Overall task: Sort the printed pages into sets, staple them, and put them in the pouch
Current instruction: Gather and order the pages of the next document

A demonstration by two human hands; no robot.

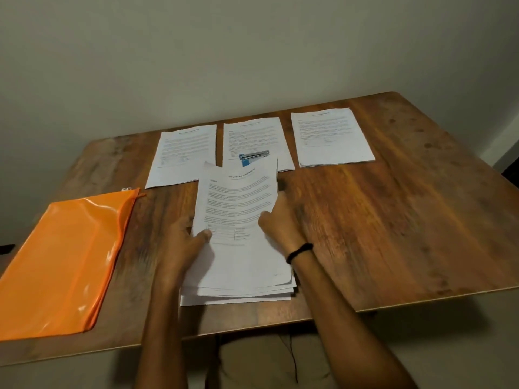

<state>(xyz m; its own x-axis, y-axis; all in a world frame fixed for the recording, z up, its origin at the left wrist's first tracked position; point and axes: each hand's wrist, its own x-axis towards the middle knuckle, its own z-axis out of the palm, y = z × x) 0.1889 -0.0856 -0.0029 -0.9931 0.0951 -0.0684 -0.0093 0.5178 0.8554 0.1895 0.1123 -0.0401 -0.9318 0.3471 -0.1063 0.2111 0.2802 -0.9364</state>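
Printed pages sit in a loose stack (238, 287) at the near edge of the wooden table (393, 220), straight in front of the person. Its top sheet (238, 197) is raised at the far end. The left hand (182, 245) grips its left edge with the thumb on top, and the right hand (280, 223), with a black wristband (299, 252), pinches its right edge. Beyond it, three sorted piles lie in a row: left pile (182, 155), middle pile (252, 138) and right pile (331, 136). A blue-and-silver stapler (254, 157) rests on the middle pile, partly hidden by the raised sheet. The orange zip pouch (61, 256) lies flat at the table's left, apart from the papers. A plain pale wall (224, 51) meets the table's far edge. Bare wood runs from the stack to the right edge.
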